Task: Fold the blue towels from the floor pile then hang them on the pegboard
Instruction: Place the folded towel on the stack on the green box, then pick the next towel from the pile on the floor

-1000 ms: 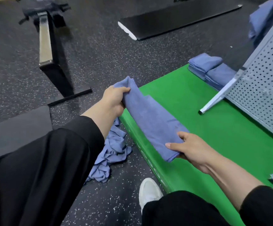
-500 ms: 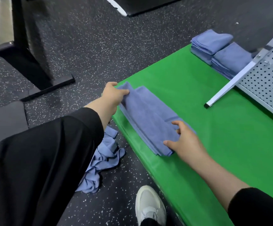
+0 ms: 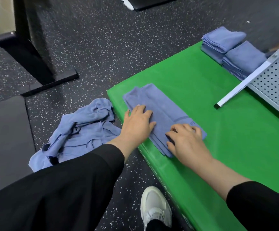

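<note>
Left hand and right hand press flat on the half-folded towel at centre; folded stacks at 1 o'clock, floor pile at 9 o'clock remains, pegboard unhung

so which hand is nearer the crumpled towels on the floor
Left. The left hand presses the towel's floor-side edge, right beside the floor pile; the right hand presses farther in.

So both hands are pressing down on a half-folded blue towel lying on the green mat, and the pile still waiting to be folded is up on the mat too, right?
Not quite. The left hand and right hand do rest on the half-folded blue towel on the green mat. But the head view shows the unfolded pile on the speckled floor beside the mat, not on it.
</note>
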`<state>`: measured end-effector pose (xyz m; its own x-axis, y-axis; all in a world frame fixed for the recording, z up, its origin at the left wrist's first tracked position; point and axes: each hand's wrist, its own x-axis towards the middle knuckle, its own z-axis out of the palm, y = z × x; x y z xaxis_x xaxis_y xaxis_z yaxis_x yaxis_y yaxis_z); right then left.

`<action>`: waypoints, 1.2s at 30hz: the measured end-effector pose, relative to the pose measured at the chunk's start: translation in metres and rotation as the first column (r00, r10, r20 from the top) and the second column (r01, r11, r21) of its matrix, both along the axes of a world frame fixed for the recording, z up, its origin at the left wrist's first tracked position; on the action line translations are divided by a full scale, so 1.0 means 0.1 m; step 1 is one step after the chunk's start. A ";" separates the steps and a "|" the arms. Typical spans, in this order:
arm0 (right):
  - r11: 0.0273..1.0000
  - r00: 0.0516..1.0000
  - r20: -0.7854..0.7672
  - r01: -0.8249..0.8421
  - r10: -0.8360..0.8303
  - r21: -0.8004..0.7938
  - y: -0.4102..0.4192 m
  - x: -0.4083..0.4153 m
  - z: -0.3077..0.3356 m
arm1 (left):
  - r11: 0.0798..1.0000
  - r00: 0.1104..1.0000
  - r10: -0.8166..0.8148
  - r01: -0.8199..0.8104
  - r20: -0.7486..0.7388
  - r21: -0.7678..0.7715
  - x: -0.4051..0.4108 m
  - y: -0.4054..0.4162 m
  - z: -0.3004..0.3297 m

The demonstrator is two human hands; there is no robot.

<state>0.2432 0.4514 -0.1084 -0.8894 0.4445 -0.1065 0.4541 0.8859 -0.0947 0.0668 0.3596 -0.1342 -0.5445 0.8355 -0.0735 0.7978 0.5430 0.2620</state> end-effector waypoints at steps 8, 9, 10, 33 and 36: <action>0.965 0.970 -0.048 -0.241 0.237 -0.107 -0.54 -0.86 0.64 | 0.981 0.982 0.145 -0.158 0.119 0.113 -0.33 -0.86 0.50; 0.948 0.956 -0.021 -0.292 0.292 -0.124 -0.66 -1.02 0.73 | 0.975 0.976 0.181 -0.193 0.119 0.106 -0.38 -1.06 0.55; 0.927 0.936 0.015 -0.348 0.353 -0.138 -0.79 -1.19 0.80 | 0.970 0.971 0.212 -0.223 0.112 0.099 -0.42 -1.30 0.58; 0.981 0.894 0.436 -0.024 0.108 -0.193 -2.45 -2.21 -0.70 | 0.925 0.910 0.361 -0.321 0.206 -0.202 -0.94 -3.50 0.13; 0.976 0.886 0.463 0.122 -0.025 -0.181 -2.51 -2.19 -0.86 | 0.937 0.915 0.339 -0.310 0.217 -0.159 -0.94 -3.41 0.12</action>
<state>0.0238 0.2004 -0.1949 -0.6858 0.4330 -0.5849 0.5529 0.8326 -0.0319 -0.0268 0.0188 -0.1222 -0.7382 0.5929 -0.3219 0.4948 0.8001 0.3391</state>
